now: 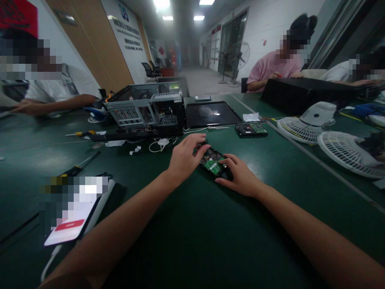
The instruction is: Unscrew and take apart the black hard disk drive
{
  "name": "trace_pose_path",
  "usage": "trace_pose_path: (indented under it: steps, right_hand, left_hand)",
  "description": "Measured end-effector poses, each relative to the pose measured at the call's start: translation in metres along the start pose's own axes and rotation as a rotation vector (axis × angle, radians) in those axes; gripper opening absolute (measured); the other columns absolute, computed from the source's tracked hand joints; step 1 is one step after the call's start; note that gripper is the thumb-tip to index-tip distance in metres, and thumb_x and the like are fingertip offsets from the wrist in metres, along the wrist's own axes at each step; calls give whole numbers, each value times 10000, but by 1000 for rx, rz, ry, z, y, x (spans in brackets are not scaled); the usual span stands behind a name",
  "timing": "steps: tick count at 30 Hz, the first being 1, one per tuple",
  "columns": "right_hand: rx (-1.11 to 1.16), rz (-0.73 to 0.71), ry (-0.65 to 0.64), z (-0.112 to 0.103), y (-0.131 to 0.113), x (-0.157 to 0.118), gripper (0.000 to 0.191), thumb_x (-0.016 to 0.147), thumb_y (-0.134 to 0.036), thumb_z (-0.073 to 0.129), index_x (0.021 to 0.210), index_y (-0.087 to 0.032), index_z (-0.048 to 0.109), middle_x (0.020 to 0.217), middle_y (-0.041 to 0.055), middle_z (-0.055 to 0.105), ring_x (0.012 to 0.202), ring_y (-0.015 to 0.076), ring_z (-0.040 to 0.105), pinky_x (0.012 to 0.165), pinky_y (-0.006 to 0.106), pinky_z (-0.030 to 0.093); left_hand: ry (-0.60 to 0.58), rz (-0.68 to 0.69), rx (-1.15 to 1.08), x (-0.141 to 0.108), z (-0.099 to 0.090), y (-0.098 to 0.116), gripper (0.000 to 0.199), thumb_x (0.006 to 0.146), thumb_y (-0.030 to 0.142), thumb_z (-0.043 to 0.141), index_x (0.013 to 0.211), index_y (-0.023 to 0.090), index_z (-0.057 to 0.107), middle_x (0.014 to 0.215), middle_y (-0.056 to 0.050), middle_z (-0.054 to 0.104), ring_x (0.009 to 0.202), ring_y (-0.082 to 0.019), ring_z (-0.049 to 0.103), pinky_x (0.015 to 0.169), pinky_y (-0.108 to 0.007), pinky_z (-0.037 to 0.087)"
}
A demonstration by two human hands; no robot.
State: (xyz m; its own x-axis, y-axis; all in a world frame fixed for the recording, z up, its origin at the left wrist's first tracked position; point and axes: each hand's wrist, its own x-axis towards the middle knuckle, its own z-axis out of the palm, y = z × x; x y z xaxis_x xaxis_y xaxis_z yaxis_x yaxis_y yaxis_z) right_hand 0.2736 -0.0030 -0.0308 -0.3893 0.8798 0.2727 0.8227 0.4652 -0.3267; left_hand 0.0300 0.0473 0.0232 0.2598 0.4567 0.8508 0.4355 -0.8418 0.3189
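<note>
A hard drive (214, 165), its green circuit board facing up, is between my two hands just above or on the green table. My left hand (187, 155) pinches its far left end with thumb and fingers. At the near right end, my right hand (243, 177) grips the drive, thumb along the near edge and fingers over the board side. Parts of both ends are hidden by my fingers. A second hard drive (252, 129) lies farther back, to the right.
An opened computer case (129, 114) stands back left, beside a flat black panel (212, 113). White fan parts (315, 120) lie right. A phone (75, 216) with a cable and a screwdriver (80, 165) lie left. A co-worker in pink (270, 68) sits behind a black case (300, 92).
</note>
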Motion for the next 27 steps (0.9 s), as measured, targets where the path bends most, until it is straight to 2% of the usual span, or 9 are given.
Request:
trace_pose_path:
  steps: [6, 11, 15, 22, 27]
  right_hand:
    - [-5, 6, -7, 0, -1, 0, 619, 859, -597, 708, 1339, -233, 563, 1523, 178, 472, 1369, 374, 517, 1135, 592, 425]
    - [5, -2, -3, 0, 0, 0, 617, 856, -589, 717, 1335, -230, 566, 1521, 186, 476, 1366, 380, 518, 1129, 601, 423]
    - [5, -7, 5, 1, 0, 0, 616, 857, -590, 717, 1336, -234, 562, 1519, 182, 481, 1367, 378, 517, 1127, 599, 425]
    - [6, 0, -1, 0, 0, 0, 611, 856, -590, 716, 1331, -237, 562, 1525, 180, 476, 1362, 379, 523, 1123, 604, 427]
    - [2, -5, -5, 0, 0, 0, 610, 861, -593, 710, 1333, -237, 560, 1523, 181, 477, 1373, 376, 514, 1138, 601, 415]
  left_hand:
    - [-15, -75, -43, -3, 2, 1, 307, 928, 225, 755, 1171, 194, 570, 1170, -59, 731, 962, -165, 752, 857, -314, 660]
    - [-47, -75, -88, -2, 2, 3, 440, 937, 210, 745, 1312, 210, 515, 1223, -75, 722, 1089, -197, 735, 920, -339, 652]
    - [-52, -56, -74, -2, 2, 3, 389, 947, 213, 734, 1289, 208, 546, 1215, -68, 719, 1093, -193, 731, 942, -338, 643]
    - [-63, -63, -31, -3, 1, 2, 328, 962, 232, 718, 1256, 210, 575, 1158, -43, 719, 965, -160, 747, 885, -309, 643]
    - [-70, -66, -37, -4, 1, 2, 336, 976, 226, 694, 1284, 214, 559, 1175, -47, 708, 1003, -167, 735, 916, -324, 633]
